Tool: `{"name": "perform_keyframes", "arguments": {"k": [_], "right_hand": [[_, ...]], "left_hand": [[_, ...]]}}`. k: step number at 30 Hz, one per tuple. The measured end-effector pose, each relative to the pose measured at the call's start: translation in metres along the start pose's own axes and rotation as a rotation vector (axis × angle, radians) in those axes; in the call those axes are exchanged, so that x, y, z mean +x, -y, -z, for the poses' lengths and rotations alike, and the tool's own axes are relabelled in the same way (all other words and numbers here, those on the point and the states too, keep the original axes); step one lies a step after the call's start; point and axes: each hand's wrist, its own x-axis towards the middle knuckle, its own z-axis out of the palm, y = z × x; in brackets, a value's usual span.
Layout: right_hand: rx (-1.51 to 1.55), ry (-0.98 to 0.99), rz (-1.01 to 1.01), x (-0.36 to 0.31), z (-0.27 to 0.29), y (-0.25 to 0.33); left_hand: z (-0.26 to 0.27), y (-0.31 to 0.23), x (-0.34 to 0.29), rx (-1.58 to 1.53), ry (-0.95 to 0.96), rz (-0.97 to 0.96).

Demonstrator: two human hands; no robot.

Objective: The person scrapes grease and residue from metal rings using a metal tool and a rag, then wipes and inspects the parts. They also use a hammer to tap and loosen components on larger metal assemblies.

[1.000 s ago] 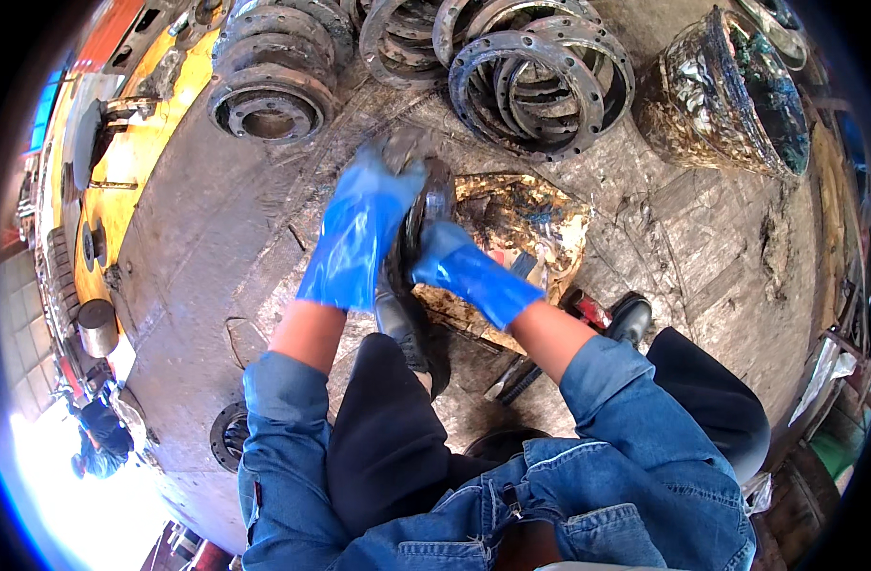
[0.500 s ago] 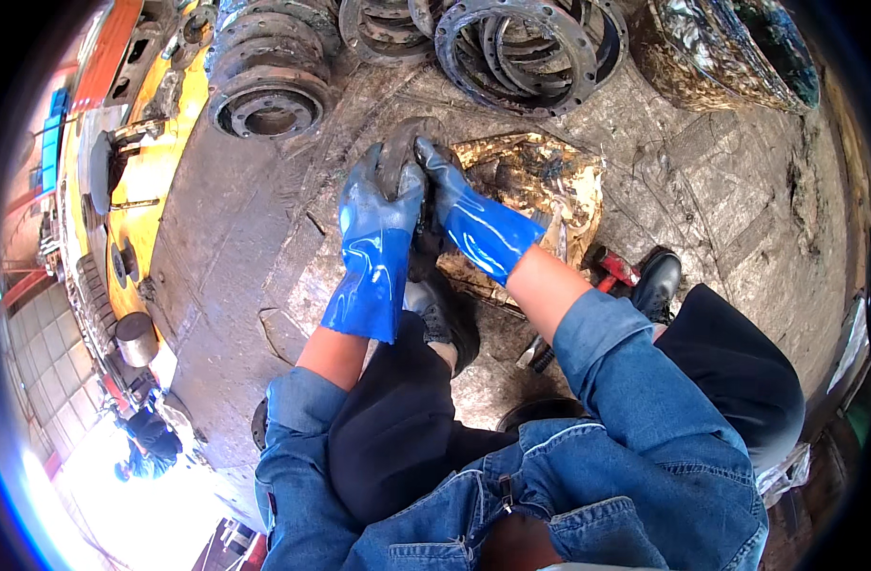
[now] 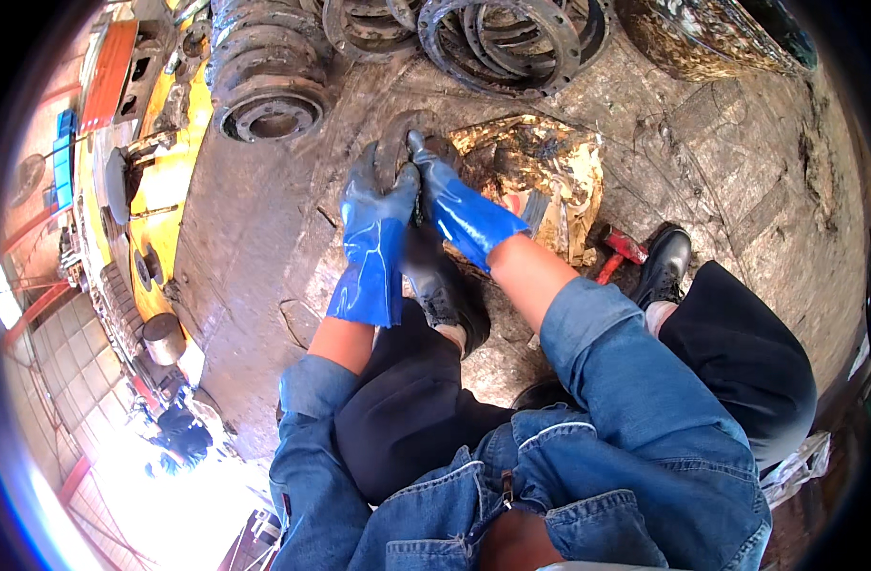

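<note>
Blue rubber gloves cover both my hands. My left hand and my right hand are closed on the two sides of a dark, greasy, round-edged metal part. It is tilted above the floor in front of my left shoe, and my gloves hide much of it. To the right of my right hand lies a stained yellowish-brown slab with a blackened middle. On the slab's near part is a flat grey and red thing, perhaps a brush.
A red hammer lies beside my right shoe. Stacked flanged metal parts and several loose metal rings are at the far side. A dirty drum stands far right. Another person is at far left.
The view has shifted a little. Both hands stay closed on the dark metal part, its tilt slightly different. The grey and red thing on the slab now shows past my right forearm.
</note>
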Motion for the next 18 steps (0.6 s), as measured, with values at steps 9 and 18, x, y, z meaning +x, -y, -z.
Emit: {"name": "perform_keyframes", "arguments": {"k": [9, 18], "right_hand": [[0.048, 0.093, -0.162, -0.001, 0.016, 0.009], [-1.096, 0.064, 0.263, -0.086, 0.144, 0.080]], "left_hand": [[-0.015, 0.025, 0.009, -0.040, -0.016, -0.094], [-0.004, 0.073, 0.041, -0.413, 0.039, -0.028]]}}
